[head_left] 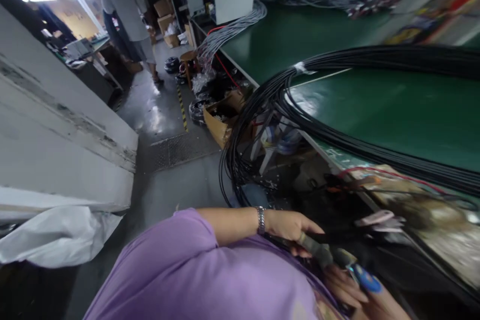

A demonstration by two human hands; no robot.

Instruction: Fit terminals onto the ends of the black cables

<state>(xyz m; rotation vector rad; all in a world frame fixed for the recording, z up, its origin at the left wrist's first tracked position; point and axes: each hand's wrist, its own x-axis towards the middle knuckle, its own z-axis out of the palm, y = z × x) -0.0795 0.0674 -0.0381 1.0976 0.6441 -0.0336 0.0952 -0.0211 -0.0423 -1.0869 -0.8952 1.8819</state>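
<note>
My left hand (pixel 287 225), with a metal-banded watch (pixel 261 220) on the wrist, is held low in front of my purple shirt. Its index finger points forward, and the other fingers are curled around something blurred. Greyish-green coverings (pixel 317 249) wrap some fingertips. Close beside it is my right hand (pixel 343 285), fingers bent inward, with a blue round item (pixel 367 279) by it. What lies between the hands is too dark and smeared to name. A thick bundle of black cables (pixel 258 105) hangs off the table edge just ahead and runs down toward my lap.
The green-topped table (pixel 420 105) bears the cable coil and bundles of grey cables (pixel 240 25). A cardboard box (pixel 221 120) and a wooden stool (pixel 188 60) stand along the aisle. A white wall (pixel 67 125) borders the left. Another person (pixel 125 15) is farther back.
</note>
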